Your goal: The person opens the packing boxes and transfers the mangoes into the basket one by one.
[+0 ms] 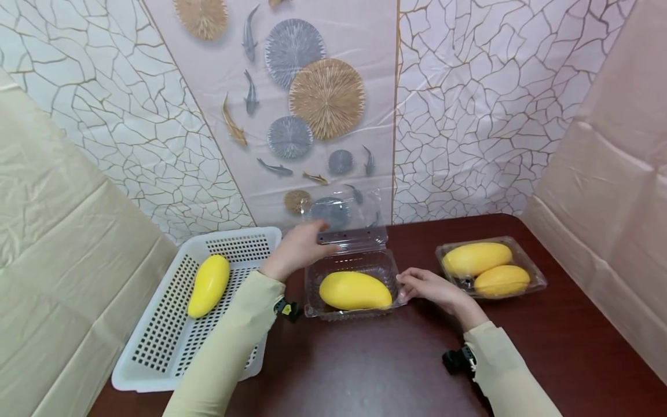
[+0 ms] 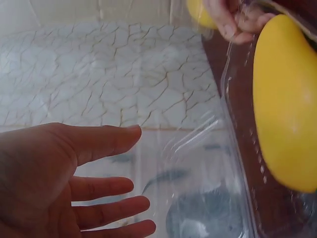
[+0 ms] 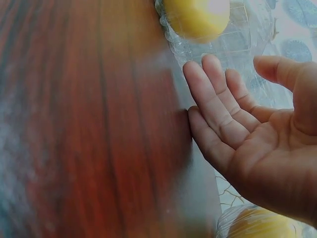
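A clear plastic clamshell box [image 1: 312, 289] stands mid-table with its lid [image 1: 354, 238] raised at the back. Inside lies one yellow mango [image 1: 355, 291], which also shows large in the left wrist view [image 2: 285, 104]. My left hand [image 1: 302, 246] hovers by the lid's left side, thumb and fingers spread apart in the left wrist view [image 2: 74, 178], holding nothing. At the box's right edge is my right hand [image 1: 432, 289]; its fingertips are at the wall. The right wrist view shows its fingers [image 3: 218, 106] extended and the thumb apart from them.
On the left, a white perforated plastic basket [image 1: 151, 313] holds one mango [image 1: 208, 286]. To the right sits a closed clear box [image 1: 537, 282] with two mangoes [image 1: 478, 258]. A patterned backdrop [image 1: 469, 116] rises behind the dark wooden table [image 1: 365, 370].
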The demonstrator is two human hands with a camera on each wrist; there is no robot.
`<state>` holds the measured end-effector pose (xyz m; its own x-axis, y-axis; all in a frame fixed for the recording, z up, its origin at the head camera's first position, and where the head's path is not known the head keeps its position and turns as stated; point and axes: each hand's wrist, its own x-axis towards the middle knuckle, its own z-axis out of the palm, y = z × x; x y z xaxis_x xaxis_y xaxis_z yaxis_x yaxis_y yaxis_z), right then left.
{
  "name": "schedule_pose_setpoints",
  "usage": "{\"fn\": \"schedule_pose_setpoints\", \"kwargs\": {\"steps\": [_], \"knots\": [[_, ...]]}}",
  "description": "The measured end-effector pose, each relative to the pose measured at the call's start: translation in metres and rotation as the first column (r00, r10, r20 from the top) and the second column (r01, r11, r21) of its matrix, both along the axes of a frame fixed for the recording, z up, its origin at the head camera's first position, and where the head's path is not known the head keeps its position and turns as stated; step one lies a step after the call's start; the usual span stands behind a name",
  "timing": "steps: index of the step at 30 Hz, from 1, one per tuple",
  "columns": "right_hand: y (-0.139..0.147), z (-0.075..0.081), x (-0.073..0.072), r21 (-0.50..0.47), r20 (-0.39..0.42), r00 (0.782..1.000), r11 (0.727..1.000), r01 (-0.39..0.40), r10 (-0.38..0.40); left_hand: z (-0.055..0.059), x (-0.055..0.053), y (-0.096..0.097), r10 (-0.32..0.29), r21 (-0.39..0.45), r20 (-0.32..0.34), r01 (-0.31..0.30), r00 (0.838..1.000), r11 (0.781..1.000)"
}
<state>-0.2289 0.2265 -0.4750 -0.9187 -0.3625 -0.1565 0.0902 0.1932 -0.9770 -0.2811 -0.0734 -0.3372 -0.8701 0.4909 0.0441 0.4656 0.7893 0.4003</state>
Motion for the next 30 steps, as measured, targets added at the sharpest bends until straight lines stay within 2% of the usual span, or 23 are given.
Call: {"fn": "schedule_pose_setpoints", "kwargs": {"steps": [6, 10, 13, 16, 19, 21, 24, 30], "knots": [[0.0, 0.0, -0.001, 0.003, -0.001, 1.0, 1.0, -0.007, 0.007, -0.016, 0.001, 0.018, -0.032, -0.132, -0.002, 0.032, 0.999, 0.991], [-0.001, 0.0, 0.0, -0.002, 0.004, 1.0, 1.0, -0.003, 0.003, -0.031, -0.001, 0.026, -0.055, -0.193, 0.033, 0.06, 0.998, 0.979], [-0.001, 0.0, 0.0, -0.001, 0.007, 1.0, 1.0, 0.01, -0.01, -0.04, -0.003, 0.031, -0.099, -0.22, 0.066, 0.111, 0.993, 0.969], [-0.002, 0.001, 0.002, 0.002, 0.005, 1.0, 1.0, 0.01, -0.01, -0.046, -0.004, 0.035, -0.171, -0.236, 0.13, 0.198, 0.977, 0.951], [-0.004, 0.001, 0.004, 0.001, -0.001, 1.0, 1.0, 0.003, -0.003, -0.051, -0.005, 0.036, -0.245, -0.23, 0.211, 0.291, 0.946, 0.929], [-0.005, 0.002, 0.004, 0.004, -0.01, 1.0, 1.0, -0.003, 0.003, -0.054, -0.005, 0.037, -0.276, -0.222, 0.244, 0.331, 0.93, 0.917], [-0.005, 0.001, 0.003, 0.01, -0.003, 1.0, 1.0, 0.013, -0.013, -0.056, -0.007, 0.038, -0.293, -0.211, 0.257, 0.349, 0.921, 0.913], [-0.003, -0.001, -0.001, 0.022, 0.0, 1.0, 0.999, 0.024, -0.024, -0.057, -0.006, 0.037, -0.274, -0.167, 0.326, 0.341, 0.904, 0.925]]}}
